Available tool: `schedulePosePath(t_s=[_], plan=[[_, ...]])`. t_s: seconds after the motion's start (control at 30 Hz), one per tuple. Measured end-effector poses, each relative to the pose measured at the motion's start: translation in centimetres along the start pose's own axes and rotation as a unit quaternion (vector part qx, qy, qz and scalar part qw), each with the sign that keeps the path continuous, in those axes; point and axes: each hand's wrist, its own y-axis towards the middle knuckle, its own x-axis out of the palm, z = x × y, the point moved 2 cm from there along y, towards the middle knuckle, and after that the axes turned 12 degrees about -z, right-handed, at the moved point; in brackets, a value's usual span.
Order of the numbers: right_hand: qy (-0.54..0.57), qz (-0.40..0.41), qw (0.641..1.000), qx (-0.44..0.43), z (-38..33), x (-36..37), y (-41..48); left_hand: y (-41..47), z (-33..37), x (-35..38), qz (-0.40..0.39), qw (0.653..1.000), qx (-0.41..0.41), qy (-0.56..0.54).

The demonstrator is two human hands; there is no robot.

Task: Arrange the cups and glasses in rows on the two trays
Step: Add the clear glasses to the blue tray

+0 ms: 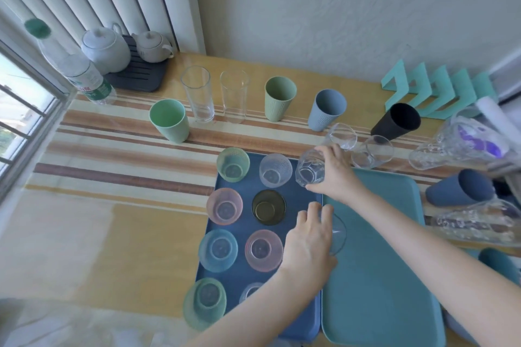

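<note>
A dark blue tray [293, 327] holds several tumblers in two columns: green, pink, blue, clear and a dark olive one [268, 207]. Beside it on the right lies a teal tray [377, 290] with nothing standing on it. My right hand [335, 172] grips a clear faceted glass [308, 169] at the blue tray's far right corner. My left hand [308, 239] is closed around a clear glass [337, 231] at the seam between the two trays. Tall clear glasses [197, 93], green cups [169, 121] and a grey-blue cup [327, 113] stand behind on the table.
A black cup [397, 121] and two clear glasses [372, 151] stand right of the blue tray. Glass jugs [456, 146] and a blue cup [462, 190] lie at the right edge. Two teapots [105, 48] and a water bottle [81, 73] sit back left by the window.
</note>
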Motion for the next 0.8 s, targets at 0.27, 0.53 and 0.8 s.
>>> schedulePosePath(t_s=[0.27,0.53,0.8], plan=[[0.005,-0.016,1.0,-0.001,0.5,1.6,0.7,3.8,-3.3,3.6,0.013,0.994,-0.082,0.067],[0.01,-0.007,1.0,0.01,0.8,2.1,1.1,5.2,-3.3,4.2,0.03,0.996,-0.059,0.067],[0.04,-0.07,0.996,-0.038,1.0,1.6,1.5,5.2,-3.7,4.2,0.073,0.993,-0.061,0.076]])
